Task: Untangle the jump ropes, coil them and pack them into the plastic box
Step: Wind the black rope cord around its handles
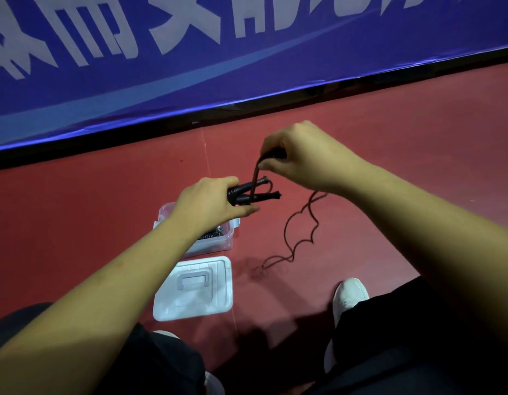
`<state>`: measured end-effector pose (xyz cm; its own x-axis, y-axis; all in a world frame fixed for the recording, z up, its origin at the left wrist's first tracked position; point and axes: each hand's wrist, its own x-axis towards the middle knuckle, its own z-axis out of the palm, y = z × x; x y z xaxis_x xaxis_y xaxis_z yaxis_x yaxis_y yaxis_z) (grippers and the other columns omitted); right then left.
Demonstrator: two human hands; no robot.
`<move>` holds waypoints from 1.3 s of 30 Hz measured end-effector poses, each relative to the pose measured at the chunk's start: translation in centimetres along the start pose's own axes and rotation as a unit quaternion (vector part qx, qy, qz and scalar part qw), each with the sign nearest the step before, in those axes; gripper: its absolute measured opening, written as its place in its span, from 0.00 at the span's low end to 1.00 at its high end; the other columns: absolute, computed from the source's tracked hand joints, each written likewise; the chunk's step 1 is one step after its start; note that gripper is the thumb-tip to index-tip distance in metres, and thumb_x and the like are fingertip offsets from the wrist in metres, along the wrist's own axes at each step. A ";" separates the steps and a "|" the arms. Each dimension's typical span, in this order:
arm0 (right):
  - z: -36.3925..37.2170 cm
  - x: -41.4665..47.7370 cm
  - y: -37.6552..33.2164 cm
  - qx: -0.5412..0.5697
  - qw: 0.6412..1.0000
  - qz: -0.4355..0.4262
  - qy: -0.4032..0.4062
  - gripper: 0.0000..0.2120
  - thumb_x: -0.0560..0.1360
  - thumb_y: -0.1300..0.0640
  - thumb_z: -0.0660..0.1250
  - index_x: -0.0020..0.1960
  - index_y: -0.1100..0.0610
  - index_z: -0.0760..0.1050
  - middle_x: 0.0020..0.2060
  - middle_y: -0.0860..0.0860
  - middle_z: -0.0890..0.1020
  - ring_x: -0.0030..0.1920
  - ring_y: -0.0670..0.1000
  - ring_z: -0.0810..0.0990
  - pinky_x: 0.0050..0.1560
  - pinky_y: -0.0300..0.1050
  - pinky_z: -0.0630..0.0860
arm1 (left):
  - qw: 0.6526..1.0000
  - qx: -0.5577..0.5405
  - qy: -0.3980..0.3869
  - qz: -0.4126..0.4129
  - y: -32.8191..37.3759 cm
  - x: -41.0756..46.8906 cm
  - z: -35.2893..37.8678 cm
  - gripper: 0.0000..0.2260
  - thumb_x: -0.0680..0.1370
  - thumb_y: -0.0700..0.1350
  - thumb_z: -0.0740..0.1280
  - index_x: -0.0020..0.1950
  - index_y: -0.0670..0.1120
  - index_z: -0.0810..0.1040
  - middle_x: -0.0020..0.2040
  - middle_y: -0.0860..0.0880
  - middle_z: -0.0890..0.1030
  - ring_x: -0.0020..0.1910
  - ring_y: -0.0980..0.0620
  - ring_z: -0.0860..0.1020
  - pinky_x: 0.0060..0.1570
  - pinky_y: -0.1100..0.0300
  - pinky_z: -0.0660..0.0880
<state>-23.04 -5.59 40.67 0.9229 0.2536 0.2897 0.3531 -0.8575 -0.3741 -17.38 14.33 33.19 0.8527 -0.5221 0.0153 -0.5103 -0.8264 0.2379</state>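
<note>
Two bare forearms [104, 280] reach out from right under the viewpoint, above knees in dark trousers [403, 337].

The left hand [210, 201] has its fingers curled round one end of a pair of black jump rope handles [258, 192]. It holds them side by side and roughly level, with their far ends pointing toward the right hand. The right hand [301, 155] sits a little higher and farther out. Its thumb and fingertips are pinched on the dark cord [301, 229], which drops from that pinch and crosses the handles. The rest of the cord hangs off to the right and runs in loose waves down to the floor, where its end lies just right of the lid.

Directly beneath the left hand, the clear plastic box [215, 246] stands open on the floor. Something dark shows inside it that looks like an already coiled rope [214, 233], though the wrist hides most of it. Its white lid [194, 289] lies flat just on the near side of the box, apart from it, handle side up.

A white shoe [350, 295] is planted to the right of the lid. Everything rests on a red sports floor [389, 138]. Along the far edge runs a blue banner [190, 67] with large white characters and a black strip at its base.
</note>
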 end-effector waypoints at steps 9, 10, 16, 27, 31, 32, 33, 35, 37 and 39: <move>0.0 0.3 2.9 0.023 0.999 0.032 0.034 0.05 0.71 0.52 0.75 0.45 0.52 0.82 0.35 0.44 0.81 0.40 0.48 0.80 0.41 0.51 0.78 | 0.967 -0.126 -0.144 0.168 1.6 -0.7 -0.4 0.10 0.73 0.51 0.72 0.53 0.51 0.79 0.34 0.52 0.77 0.33 0.55 0.74 0.35 0.63 0.70; 0.1 0.4 3.2 0.028 0.998 0.040 0.032 0.05 0.70 0.52 0.76 0.44 0.51 0.82 0.34 0.44 0.80 0.39 0.46 0.78 0.41 0.49 0.78 | 0.963 -0.145 -0.141 0.176 1.7 -0.9 -0.5 0.09 0.73 0.50 0.72 0.52 0.52 0.78 0.33 0.51 0.77 0.33 0.53 0.74 0.35 0.62 0.70; 1.2 0.5 5.3 0.072 0.990 0.107 -0.055 0.06 0.73 0.52 0.74 0.43 0.54 0.84 0.32 0.50 0.82 0.33 0.44 0.77 0.38 0.40 0.72 | 0.941 -0.292 -0.076 0.150 1.6 -1.4 -1.4 0.22 0.70 0.52 0.74 0.60 0.54 0.69 0.38 0.50 0.83 0.33 0.51 0.77 0.39 0.57 0.74; 2.3 -0.2 3.2 0.295 0.929 0.150 -0.165 0.17 0.82 0.51 0.60 0.42 0.61 0.78 0.28 0.52 0.77 0.33 0.51 0.77 0.40 0.43 0.74 | 0.834 -0.547 0.007 0.072 0.7 -1.1 -3.2 0.16 0.69 0.49 0.73 0.53 0.47 0.76 0.30 0.49 0.76 0.25 0.52 0.71 0.25 0.65 0.65; 2.1 -0.4 1.7 0.312 0.925 0.142 -0.163 0.13 0.81 0.50 0.63 0.48 0.59 0.76 0.29 0.49 0.71 0.30 0.49 0.70 0.34 0.43 0.69 | 0.823 -0.566 0.047 0.026 0.3 -0.6 -3.7 0.12 0.73 0.44 0.70 0.52 0.43 0.73 0.32 0.46 0.75 0.27 0.52 0.71 0.23 0.64 0.64; 2.0 -0.4 1.6 0.296 0.932 0.142 -0.151 0.10 0.79 0.50 0.66 0.49 0.57 0.75 0.29 0.49 0.72 0.29 0.48 0.70 0.33 0.43 0.69 | 0.826 -0.560 0.057 0.020 0.1 -0.5 -3.8 0.13 0.73 0.44 0.70 0.54 0.42 0.73 0.33 0.46 0.75 0.28 0.52 0.72 0.23 0.63 0.64; 1.9 -0.4 1.5 0.280 0.939 0.146 -0.135 0.09 0.78 0.51 0.68 0.49 0.56 0.74 0.29 0.49 0.73 0.28 0.48 0.70 0.31 0.42 0.69 | 0.829 -0.555 0.065 0.014 0.0 -0.4 -3.9 0.14 0.73 0.44 0.71 0.55 0.41 0.72 0.34 0.45 0.75 0.28 0.52 0.72 0.24 0.63 0.65; 2.0 -0.4 1.8 0.239 0.954 0.152 -0.103 0.06 0.79 0.54 0.67 0.50 0.56 0.72 0.28 0.49 0.74 0.24 0.47 0.70 0.29 0.40 0.69 | 0.833 -0.547 0.085 -0.005 -0.5 -0.2 -3.9 0.10 0.75 0.42 0.72 0.52 0.44 0.73 0.33 0.46 0.76 0.28 0.50 0.71 0.25 0.63 0.67; 1.9 -0.6 1.8 0.196 0.965 0.147 -0.097 0.04 0.81 0.56 0.63 0.50 0.56 0.73 0.28 0.50 0.74 0.24 0.48 0.73 0.27 0.37 0.69 | 0.831 -0.545 0.103 -0.028 -1.1 0.0 -4.1 0.07 0.77 0.40 0.71 0.49 0.47 0.73 0.32 0.47 0.77 0.26 0.50 0.72 0.25 0.63 0.67; 1.8 -0.7 1.7 0.170 0.968 0.148 -0.106 0.06 0.82 0.58 0.61 0.49 0.58 0.75 0.29 0.50 0.75 0.26 0.50 0.76 0.26 0.33 0.69 | 0.828 -0.550 0.104 -0.045 -1.4 0.2 -4.3 0.07 0.78 0.38 0.70 0.49 0.47 0.73 0.34 0.47 0.77 0.26 0.51 0.74 0.26 0.63 0.70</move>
<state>-22.78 -6.42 38.22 0.9894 0.1364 -0.0493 0.0646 -0.7191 -0.6919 -16.01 16.32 36.98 0.9411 -0.3262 0.0895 -0.1316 -0.1094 0.9852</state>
